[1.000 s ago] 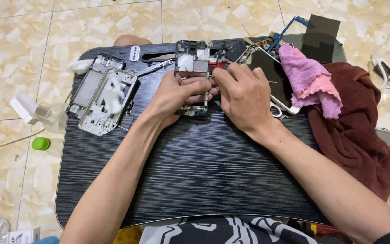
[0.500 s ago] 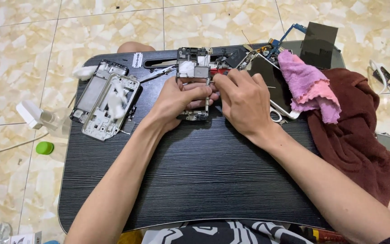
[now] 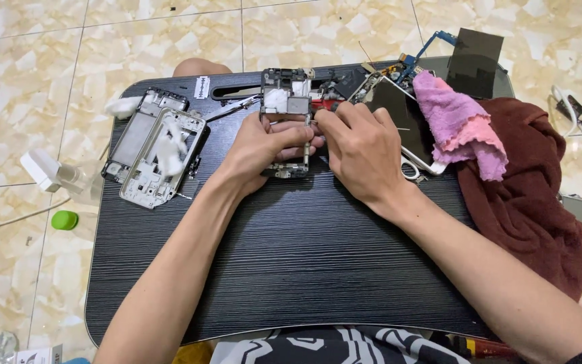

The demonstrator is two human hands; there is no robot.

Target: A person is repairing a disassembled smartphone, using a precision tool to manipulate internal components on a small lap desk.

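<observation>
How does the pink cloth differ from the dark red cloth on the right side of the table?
The pink cloth is light pink, while the dark red cloth is deep maroon. The pink cloth is the smaller; the dark red cloth spreads much wider, down past the black table's right edge. The pink cloth lies partly on top of the dark red cloth and on a phone screen. Both are crumpled, and neither hand touches them.

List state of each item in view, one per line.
left hand: gripping the phone frame
right hand: fingertips pinched at the frame's upper edge
phone frame: opened, internals exposed, held flat on the table
two spare frames: stripped, stacked at left
screen panel: detached, lying under pink cloth
pink cloth: crumpled
maroon towel: bunched at right
black table: level
</observation>
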